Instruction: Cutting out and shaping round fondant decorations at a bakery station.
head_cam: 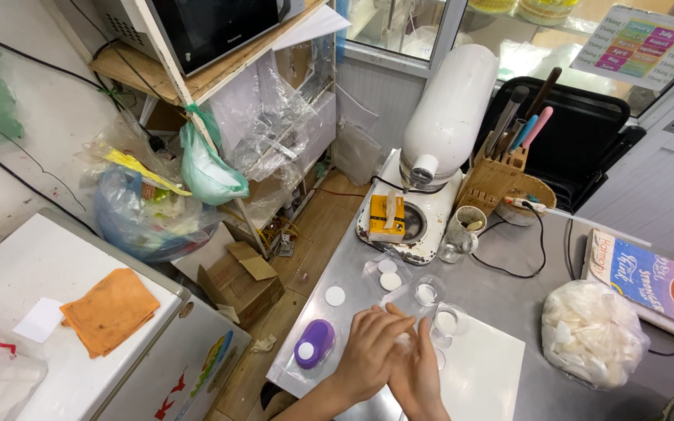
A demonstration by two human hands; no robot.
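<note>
My left hand (370, 352) and my right hand (417, 380) meet at the near edge of the steel counter (509, 273). Their fingers close together around a small pale item (404, 341), which is mostly hidden. Just right of the fingertips stands a clear plastic cup (448, 321) with a white disc in it, and a second such cup (428, 291) sits behind it. A purple paper punch (313, 343) lies left of my left hand. Loose white round discs (335, 295) lie on the counter beyond it, two more (389, 274) on a clear bag.
A white sheet (484, 378) lies right of my hands, with a bag of white pieces (590, 331) and a book (653, 282) farther right. At the back stand a white mixer (440, 125), a yellow box (386, 217), a glass (462, 230) and a knife block (493, 178). An orange cloth (109, 310) rests on the white chest at left.
</note>
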